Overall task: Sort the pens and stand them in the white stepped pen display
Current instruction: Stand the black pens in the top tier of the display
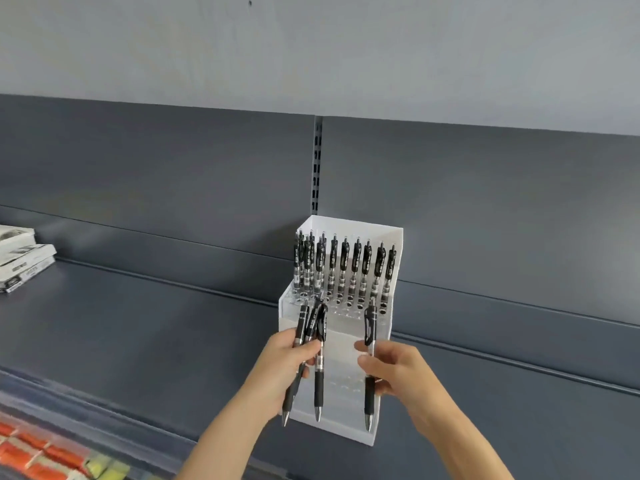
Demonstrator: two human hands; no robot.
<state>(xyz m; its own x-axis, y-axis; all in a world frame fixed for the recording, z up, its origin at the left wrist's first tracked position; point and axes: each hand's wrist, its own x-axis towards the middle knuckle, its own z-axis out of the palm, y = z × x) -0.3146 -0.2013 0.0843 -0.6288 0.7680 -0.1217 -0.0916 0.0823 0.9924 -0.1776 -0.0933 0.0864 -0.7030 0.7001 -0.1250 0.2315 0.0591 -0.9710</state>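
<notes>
Fingers (366, 348) of the right hand (398, 370) pinch a single black gel pen (370, 323) at mid-barrel, tip down and clip up. The left hand's (282, 363) fingers (306, 347) curl round a loose bundle of about three matching pens (319, 327), whose tips splay apart. Both hands are in front of the white stepped pen display (341, 403), which stands on the dark grey shelf (138, 323) at 12 o'clock from them. Its back row of pens (346, 265) looks full, while the step of holes (343, 310) below seems mostly free. As I judge it, the single pen could miss its hole or knock a standing neighbour if lowered aslant. The splayed bundle could also slip from the left grip. Stacked boxes (24, 261) lie at 10 o'clock.
</notes>
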